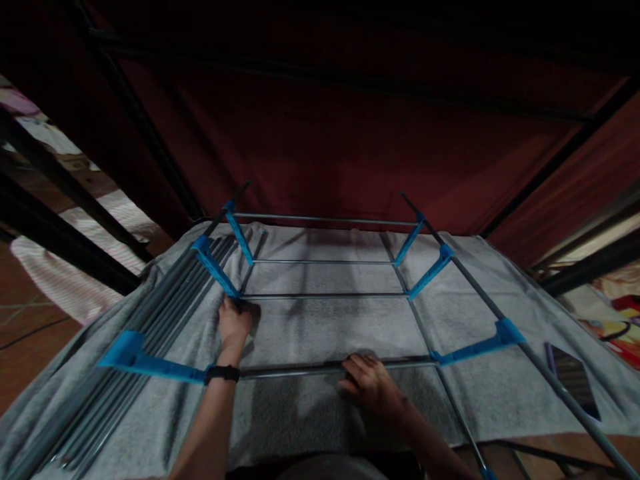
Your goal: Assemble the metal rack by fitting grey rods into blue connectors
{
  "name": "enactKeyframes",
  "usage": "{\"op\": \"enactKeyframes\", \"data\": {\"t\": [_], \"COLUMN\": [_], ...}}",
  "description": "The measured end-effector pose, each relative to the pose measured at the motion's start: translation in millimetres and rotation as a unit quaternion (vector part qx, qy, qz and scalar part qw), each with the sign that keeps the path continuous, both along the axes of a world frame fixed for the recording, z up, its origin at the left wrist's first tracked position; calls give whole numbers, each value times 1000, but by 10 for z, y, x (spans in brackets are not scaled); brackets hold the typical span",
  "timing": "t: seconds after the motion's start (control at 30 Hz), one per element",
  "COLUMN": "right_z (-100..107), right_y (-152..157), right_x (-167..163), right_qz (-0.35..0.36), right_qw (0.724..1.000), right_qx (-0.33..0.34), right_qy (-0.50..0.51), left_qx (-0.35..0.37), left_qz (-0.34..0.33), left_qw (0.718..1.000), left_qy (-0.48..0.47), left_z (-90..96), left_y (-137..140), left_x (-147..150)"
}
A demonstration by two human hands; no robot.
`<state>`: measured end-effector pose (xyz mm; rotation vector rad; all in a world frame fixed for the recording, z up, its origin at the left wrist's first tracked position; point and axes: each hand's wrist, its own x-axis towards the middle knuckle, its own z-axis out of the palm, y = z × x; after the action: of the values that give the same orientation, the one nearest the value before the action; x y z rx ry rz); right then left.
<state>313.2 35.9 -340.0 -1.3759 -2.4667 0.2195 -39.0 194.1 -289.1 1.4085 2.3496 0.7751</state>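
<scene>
A frame of grey metal tubes and blue plastic brackets lies on a grey cloth. My left hand (234, 323), with a dark band on its wrist, reaches to the lower end of a blue bracket (216, 268) on the left side. Its fingers close around that joint, partly hidden from me. My right hand (369, 383) rests with curled fingers over the nearest metal crossbar (295, 371), right of its middle. This crossbar runs between the near left bracket (150, 363) and the near right bracket (480, 348).
Several loose metal tubes (145, 357) lie side by side at the left on the cloth (320, 327). A phone (573, 380) lies at the right edge. Dark bed-frame bars (65, 227) and a red panel (320, 147) surround the surface. Striped fabric (75, 260) hangs at the left.
</scene>
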Motion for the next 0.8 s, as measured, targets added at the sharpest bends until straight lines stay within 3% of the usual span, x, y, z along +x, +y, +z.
{"op": "enactKeyframes", "data": {"t": [0.17,0.37,0.47,0.6,0.8], "right_z": [8,37,22,9,14], "right_y": [45,66,60,61,51], "right_x": [-275,-238,-221,-208,-199], "right_qz": [-48,-36,-30,-25,-30], "right_qw": [996,996,997,997,996], "right_qx": [-59,-62,-59,-62,-72], "right_qy": [-49,-49,-47,-38,-42], "left_qx": [-24,69,108,116,119], "left_qz": [15,-144,-171,-110,73], "left_qw": [1000,987,979,987,990], "left_qy": [15,13,5,4,-12], "left_z": [-70,-199,-221,-248,-440], "left_y": [-329,-898,-1197,-1546,-1879], "left_x": [193,346,388,270,-181]}}
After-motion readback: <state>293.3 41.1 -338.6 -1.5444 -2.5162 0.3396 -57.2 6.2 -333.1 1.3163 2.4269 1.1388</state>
